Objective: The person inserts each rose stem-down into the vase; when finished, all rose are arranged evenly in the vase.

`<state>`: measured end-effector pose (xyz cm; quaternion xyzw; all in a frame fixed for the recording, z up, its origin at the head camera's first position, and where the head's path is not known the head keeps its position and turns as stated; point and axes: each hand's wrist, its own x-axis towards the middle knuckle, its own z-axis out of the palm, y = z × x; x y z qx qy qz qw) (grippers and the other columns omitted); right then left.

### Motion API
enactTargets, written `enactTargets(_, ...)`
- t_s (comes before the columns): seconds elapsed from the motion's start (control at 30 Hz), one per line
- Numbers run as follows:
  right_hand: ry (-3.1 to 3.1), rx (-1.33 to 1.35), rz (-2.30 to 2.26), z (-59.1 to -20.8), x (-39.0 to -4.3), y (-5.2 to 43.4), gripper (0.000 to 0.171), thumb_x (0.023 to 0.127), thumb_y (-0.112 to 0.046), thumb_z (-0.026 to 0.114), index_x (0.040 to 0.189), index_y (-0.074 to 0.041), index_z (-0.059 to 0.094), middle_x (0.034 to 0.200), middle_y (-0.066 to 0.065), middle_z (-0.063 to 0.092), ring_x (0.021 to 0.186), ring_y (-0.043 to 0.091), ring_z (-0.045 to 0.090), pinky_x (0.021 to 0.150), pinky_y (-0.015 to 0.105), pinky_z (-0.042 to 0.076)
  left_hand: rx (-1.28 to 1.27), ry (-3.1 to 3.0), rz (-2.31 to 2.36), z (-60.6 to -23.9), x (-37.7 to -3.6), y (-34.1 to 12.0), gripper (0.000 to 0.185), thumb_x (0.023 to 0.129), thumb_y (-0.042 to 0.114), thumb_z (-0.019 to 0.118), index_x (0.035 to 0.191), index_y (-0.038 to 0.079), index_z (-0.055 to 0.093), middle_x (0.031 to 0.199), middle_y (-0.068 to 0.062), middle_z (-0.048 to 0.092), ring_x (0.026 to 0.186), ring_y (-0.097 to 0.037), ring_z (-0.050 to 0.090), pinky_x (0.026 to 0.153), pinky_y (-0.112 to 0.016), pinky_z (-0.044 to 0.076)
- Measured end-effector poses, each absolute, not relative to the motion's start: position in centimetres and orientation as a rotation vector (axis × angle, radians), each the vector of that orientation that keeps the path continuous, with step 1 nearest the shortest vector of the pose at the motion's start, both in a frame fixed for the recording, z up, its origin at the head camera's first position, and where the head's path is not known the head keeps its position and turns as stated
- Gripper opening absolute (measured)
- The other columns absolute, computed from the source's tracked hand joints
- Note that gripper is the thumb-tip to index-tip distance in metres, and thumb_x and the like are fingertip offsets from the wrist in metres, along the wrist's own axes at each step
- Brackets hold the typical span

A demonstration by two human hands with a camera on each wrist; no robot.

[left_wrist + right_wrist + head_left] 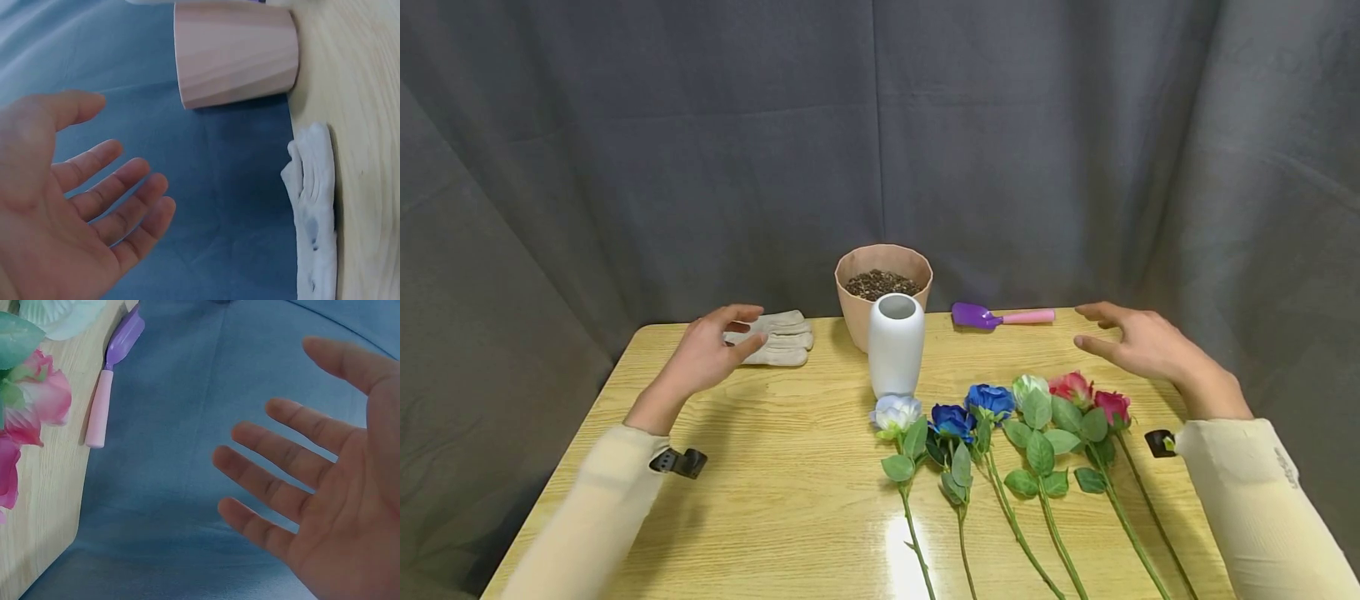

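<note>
My left hand (pixel 709 346) hovers above the table's left side with its fingers loosely spread, holding nothing. Behind it in the head view lie the pale work gloves (pixel 778 340), also seen in the left wrist view as a white stack (pixel 317 212). At the right, my right hand (pixel 1138 340) is held above the table with relaxed fingers and an empty palm. Nearest to it are the purple trowel (pixel 976 317) with its pink handle, and the red rose (pixel 1072 388) and magenta rose (pixel 1113 407). Both palms show bare in the wrist views.
A white vase (pixel 897 350) stands mid-table before a pink flowerpot (pixel 853 310) holding dark soil. Several long-stemmed artificial roses, including a pale one (pixel 897 413) and a blue one (pixel 990 401), lie in a row at the front right. A grey curtain (pixel 737 167) hangs behind.
</note>
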<state>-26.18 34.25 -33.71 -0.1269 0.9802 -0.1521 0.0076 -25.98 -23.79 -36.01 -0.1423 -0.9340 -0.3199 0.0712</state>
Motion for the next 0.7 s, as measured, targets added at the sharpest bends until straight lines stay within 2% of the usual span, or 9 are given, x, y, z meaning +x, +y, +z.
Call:
enactTargets(0.27, 3.043, -0.435, -0.548, -33.8, -25.8, 34.3, 0.066, 0.097, -0.054, 0.057, 0.148, -0.014, 0.047, 0.145, 0.018, 0.054, 0.126, 0.039, 0.056, 0.096, 0.063, 0.046, -0.380, -2.760, -1.110, -36.7, -26.0, -22.6, 0.048, 0.099, 0.036, 0.063, 0.140, 0.014, 0.054, 0.138, -0.011, 0.059, 0.123, -0.032, 0.060, 0.090, -0.051, 0.055)
enactTargets(0.7, 3.027, -0.533, -0.604, -34.5, -25.3, 34.8, 0.052, 0.098, -0.044, 0.061, 0.139, -0.011, 0.056, 0.135, 0.016, 0.062, 0.116, 0.034, 0.063, 0.094, 0.057, 0.051, -0.418, -2.651, -1.259, -37.5, -26.1, -19.8, 0.043, 0.096, 0.032, 0.068, 0.134, 0.013, 0.059, 0.132, -0.011, 0.061, 0.117, -0.031, 0.063, 0.094, -0.049, 0.054)
